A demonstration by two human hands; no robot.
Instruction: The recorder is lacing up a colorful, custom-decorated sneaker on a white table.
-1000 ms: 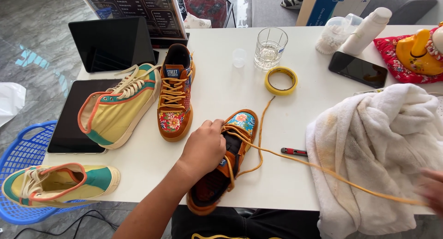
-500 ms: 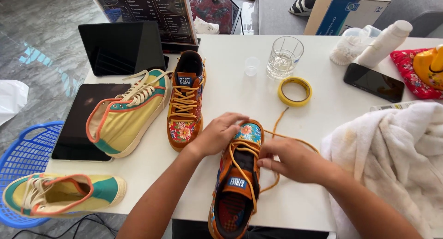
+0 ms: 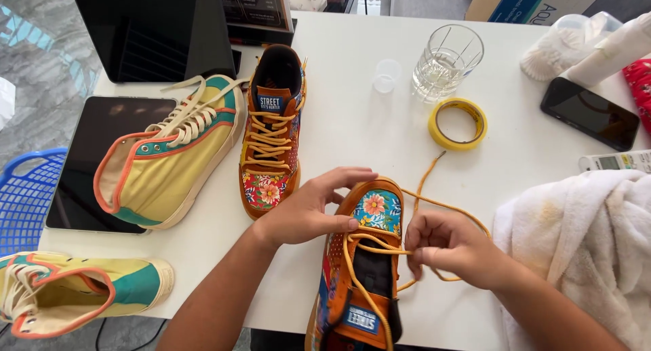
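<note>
A white table [image 3: 352, 120] seen from above holds 4 shoes: 2 orange floral ones and 2 yellow-and-teal high-tops. The near orange shoe [image 3: 363, 263] lies at the table's front edge, toe pointing away, with a small blue rectangular label on its tongue. The left hand [image 3: 305, 212] grips its toe from the left side, fingers curled over the floral patch. The right hand [image 3: 447, 249] pinches a yellow lace [image 3: 434, 202] just right of the eyelets; the lace loops out across the table behind that hand. The second orange shoe [image 3: 271, 134], fully laced, stands beyond, with a matching blue label. 1 high-top [image 3: 169, 158] lies on a dark tablet [image 3: 81, 181]; the other [image 3: 74, 293] sits at the front left corner. Also on the table: 1 glass [image 3: 444, 63], 1 clear cap [image 3: 387, 75], 1 yellow tape roll [image 3: 458, 124], 1 black phone [image 3: 590, 112], 1 white towel [image 3: 590, 249]. A blue-and-white box [image 3: 515, 2] stands past the far edge.
</note>
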